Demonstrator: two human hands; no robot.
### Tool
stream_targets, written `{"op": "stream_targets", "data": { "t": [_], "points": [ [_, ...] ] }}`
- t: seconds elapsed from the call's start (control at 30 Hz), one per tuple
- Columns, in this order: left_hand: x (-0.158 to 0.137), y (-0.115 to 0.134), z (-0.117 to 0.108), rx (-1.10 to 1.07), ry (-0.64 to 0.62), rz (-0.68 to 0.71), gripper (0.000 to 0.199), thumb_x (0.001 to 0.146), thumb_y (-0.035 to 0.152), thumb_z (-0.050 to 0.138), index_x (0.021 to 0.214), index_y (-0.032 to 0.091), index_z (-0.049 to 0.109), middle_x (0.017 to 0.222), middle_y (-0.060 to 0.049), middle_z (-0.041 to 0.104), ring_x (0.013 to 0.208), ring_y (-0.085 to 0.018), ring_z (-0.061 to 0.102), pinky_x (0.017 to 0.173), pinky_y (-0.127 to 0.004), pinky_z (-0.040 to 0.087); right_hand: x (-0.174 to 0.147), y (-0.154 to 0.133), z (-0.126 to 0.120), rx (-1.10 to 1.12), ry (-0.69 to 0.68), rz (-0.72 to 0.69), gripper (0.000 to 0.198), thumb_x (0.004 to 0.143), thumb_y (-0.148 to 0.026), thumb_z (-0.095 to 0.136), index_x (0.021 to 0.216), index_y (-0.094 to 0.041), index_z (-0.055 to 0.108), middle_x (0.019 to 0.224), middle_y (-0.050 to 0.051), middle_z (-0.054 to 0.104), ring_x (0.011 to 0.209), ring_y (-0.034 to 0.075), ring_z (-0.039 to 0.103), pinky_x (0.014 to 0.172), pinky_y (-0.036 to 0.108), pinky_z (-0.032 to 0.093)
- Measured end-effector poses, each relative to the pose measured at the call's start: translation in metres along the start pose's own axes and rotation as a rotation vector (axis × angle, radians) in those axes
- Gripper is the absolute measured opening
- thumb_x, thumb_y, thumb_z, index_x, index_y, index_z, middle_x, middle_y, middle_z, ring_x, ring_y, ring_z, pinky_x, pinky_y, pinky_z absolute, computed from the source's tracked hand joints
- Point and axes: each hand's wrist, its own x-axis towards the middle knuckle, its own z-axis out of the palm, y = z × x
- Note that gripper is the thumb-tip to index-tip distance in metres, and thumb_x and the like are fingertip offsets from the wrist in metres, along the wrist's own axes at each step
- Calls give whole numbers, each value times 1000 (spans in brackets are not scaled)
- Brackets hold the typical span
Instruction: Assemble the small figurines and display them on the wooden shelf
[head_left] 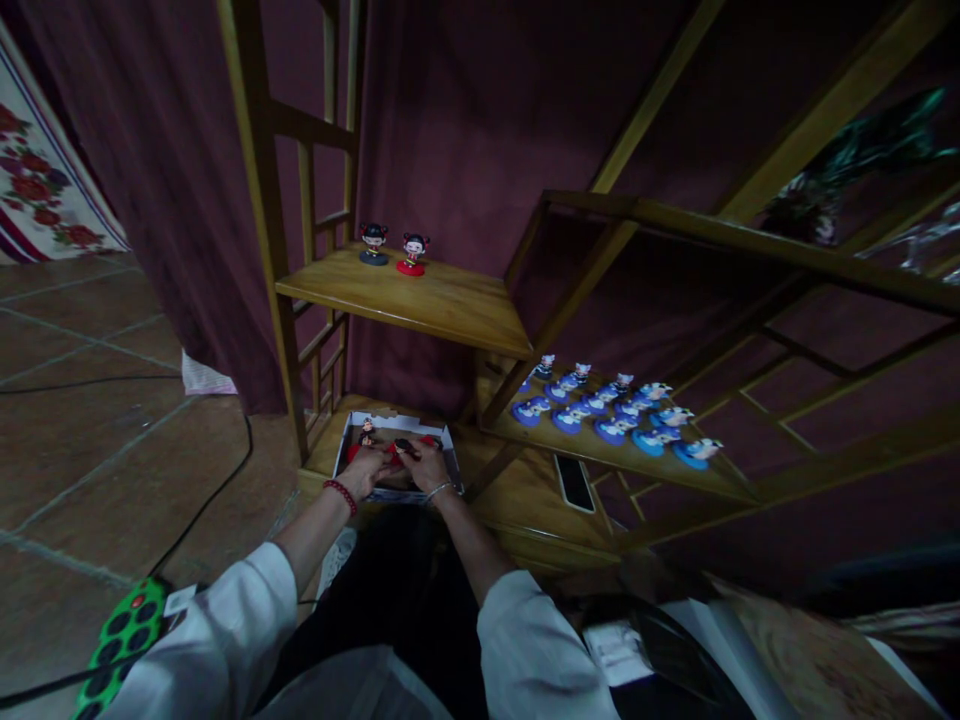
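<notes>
My left hand [366, 472], with a red bead bracelet at its wrist, reaches into a shallow white box [346, 432] low on the shelf. Beside it my right hand [424, 466] is in the same box, with a thin bracelet on the wrist. Between the two hands is a small figurine [403, 446] with a black head and red parts; the fingers of both are closed around it. Another figurine [367, 430] stands in the box just beyond my left hand. More red pieces show near my fingers, partly hidden by them.
Two figurines, one on a dark base [373, 246] and one on a red base [412, 256], stand on the upper shelf [420, 295]. Several blue-based figurines [615, 426] line the right shelf. A phone [575, 482] lies below. A green power strip [124, 640] and cables are on the floor.
</notes>
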Motion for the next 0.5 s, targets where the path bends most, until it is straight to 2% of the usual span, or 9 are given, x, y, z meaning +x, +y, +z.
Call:
{"op": "stream_targets", "data": {
  "t": [0.2,0.5],
  "points": [
    [5,-3,-4,69,29,2,21,67,-9,48,67,12,52,68,-4,62,67,-12,63,72,-28,54,2,5,6,-27,-36,17,22,78,-26,56,98,-21,64,92,3,68,81,15,62,75,25,47],
    [12,-8,-3,339,39,14,19,70,-5,49,71,13,47,67,-1,59,67,-10,61,70,-24,52,5,12,12,-54,-86,34,29,76,-18,56,104,-21,62,96,3,68,85,14,62,79,23,46]
  ]
}}
